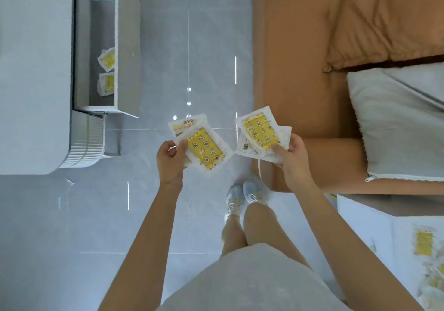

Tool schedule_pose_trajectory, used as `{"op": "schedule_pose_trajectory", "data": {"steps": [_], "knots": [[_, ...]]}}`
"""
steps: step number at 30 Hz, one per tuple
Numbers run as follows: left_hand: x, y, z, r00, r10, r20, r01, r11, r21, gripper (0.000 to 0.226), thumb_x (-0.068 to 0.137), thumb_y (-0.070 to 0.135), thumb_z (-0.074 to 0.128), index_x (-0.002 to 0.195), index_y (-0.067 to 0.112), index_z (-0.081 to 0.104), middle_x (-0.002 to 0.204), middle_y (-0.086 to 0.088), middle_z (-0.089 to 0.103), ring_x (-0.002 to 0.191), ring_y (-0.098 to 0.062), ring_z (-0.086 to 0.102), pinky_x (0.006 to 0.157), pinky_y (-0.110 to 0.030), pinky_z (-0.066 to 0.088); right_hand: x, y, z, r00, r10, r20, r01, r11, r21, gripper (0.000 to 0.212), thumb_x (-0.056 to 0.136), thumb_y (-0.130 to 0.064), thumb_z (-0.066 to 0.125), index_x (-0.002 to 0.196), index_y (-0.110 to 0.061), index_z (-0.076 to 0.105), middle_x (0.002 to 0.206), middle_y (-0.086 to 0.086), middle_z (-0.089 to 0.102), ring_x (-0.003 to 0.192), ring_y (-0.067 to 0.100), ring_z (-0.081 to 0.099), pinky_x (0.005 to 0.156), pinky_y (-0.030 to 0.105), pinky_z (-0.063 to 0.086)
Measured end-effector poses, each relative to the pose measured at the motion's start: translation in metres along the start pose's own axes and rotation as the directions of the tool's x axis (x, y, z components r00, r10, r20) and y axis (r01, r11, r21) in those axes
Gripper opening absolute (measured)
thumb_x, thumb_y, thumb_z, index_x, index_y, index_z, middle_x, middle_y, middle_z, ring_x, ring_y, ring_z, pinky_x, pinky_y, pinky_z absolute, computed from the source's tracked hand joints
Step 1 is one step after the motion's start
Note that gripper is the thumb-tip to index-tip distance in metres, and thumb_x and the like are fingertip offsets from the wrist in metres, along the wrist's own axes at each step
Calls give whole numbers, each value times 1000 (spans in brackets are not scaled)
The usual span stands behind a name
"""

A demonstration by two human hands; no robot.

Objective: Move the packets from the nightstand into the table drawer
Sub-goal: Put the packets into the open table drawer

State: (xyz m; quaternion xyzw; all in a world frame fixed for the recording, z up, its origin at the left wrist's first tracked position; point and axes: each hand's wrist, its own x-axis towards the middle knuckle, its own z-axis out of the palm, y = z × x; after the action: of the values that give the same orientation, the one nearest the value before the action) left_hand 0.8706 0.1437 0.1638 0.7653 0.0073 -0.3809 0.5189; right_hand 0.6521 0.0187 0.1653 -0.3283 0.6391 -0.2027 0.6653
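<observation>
Both hands are closed on packets: the left hand (169,160) pinches a fanned pair of packets (203,148), and the right hand (292,158) grips another small bundle (260,134). The open table drawer (101,53) lies at ten o'clock with two packets (107,70) already inside; more wait on the nightstand (374,224) at four o'clock. Best to carry each bundle low over the drawer and let go flat, beside those already there, so that none slides onto the floor (192,46).
</observation>
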Motion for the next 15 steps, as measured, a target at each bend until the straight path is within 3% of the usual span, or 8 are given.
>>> {"op": "schedule_pose_trajectory", "data": {"steps": [6,11,15], "knots": [[30,13,-11,989,-85,-125,65,986,-151,14,91,14,60,81,14,50,69,6,70,59,-4,66,55,-26,55,35,-36,46,994,-19,105,28,996,-84,34,88,5,58,114,-13,48,107,2,66,98,21,66,81,35,55],[70,37,-12,963,-193,-189,141,956,-256,14,90,15,61,81,14,51,81,-2,68,70,-16,67,65,-35,57,70,-70,92,991,-5,131,18,995,-95,34,87,7,59,115,-11,48,108,3,64,95,20,67,77,30,58],[111,69,-12,942,-208,-264,121,943,-311,13,90,15,61,81,16,52,82,-1,68,69,-13,68,56,-29,57,104,-103,133,983,9,185,17,990,-141,34,87,6,59,115,-11,49,104,1,66,93,19,67,76,30,58]]}}
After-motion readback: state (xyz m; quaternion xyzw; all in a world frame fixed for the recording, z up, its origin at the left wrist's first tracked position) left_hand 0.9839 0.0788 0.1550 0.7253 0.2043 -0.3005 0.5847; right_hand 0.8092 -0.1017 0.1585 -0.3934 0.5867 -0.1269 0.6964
